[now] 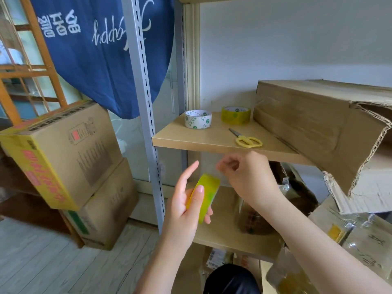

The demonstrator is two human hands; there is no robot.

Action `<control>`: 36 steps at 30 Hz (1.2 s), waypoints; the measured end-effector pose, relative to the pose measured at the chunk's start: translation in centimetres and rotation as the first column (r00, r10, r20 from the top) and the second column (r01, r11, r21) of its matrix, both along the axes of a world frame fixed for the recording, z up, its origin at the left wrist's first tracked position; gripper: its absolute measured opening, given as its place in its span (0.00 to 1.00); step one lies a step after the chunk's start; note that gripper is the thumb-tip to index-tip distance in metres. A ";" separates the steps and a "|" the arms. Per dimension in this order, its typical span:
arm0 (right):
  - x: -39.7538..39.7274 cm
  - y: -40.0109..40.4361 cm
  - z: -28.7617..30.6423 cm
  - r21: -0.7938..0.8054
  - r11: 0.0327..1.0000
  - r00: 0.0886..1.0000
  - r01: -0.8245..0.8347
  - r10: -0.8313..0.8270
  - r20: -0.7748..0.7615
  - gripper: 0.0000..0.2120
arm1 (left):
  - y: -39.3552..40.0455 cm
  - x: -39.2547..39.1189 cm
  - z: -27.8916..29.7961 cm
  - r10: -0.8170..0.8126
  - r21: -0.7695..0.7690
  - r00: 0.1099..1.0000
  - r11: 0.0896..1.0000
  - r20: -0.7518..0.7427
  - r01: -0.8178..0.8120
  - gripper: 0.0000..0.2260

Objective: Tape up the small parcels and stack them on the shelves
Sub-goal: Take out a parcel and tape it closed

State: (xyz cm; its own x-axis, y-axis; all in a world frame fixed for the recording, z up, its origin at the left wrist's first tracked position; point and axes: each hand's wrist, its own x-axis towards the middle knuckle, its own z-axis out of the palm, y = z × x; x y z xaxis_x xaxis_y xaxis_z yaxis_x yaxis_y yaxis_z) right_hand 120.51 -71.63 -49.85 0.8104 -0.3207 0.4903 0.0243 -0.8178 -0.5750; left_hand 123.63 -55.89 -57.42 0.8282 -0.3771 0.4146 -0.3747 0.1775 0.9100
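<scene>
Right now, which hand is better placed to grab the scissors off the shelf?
Right hand, probably. It sits just below the shelf edge, almost under the scissors. The left hand grips the tape roll, lower and further left.

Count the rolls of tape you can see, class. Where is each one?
3. A white roll and a yellow roll stand on the shelf; the left hand holds another yellow one. Others may be hidden.

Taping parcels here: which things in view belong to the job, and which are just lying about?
For the job:
- yellow-green tape roll in the left hand
- right hand pinching near the roll
- yellow-handled scissors
- white tape roll and yellow tape roll
- wooden shelf

Lying about:
- torn cardboard box
- stacked cartons
- blue cloth
</scene>
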 end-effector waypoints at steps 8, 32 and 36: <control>6.7 0.5 4.0 -0.307 0.952 0.998 0.014 0.004 0.060 0.05 | -3.3 2.5 1.9 0.325 0.110 0.928 0.945 -0.181 -0.309 0.09; -1.7 3.8 -3.4 -0.522 0.852 0.960 -0.043 0.180 0.214 0.10 | -6.4 6.2 -1.1 0.332 0.131 0.940 0.938 -0.078 -0.321 0.09; -11.8 -2.5 -11.5 -0.417 0.908 0.995 0.049 -0.010 0.096 0.13 | -6.8 3.3 -3.7 0.710 0.151 0.692 0.676 0.128 -0.721 0.24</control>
State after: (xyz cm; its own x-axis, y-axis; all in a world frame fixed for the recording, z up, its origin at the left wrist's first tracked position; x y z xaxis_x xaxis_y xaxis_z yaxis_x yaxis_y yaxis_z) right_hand 108.74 -74.11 -61.35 0.7503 -0.0934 0.6545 0.0312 -0.9839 -0.1762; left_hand 126.88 -62.69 -61.10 0.8541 0.2514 0.4553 -0.3685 -0.3254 0.8708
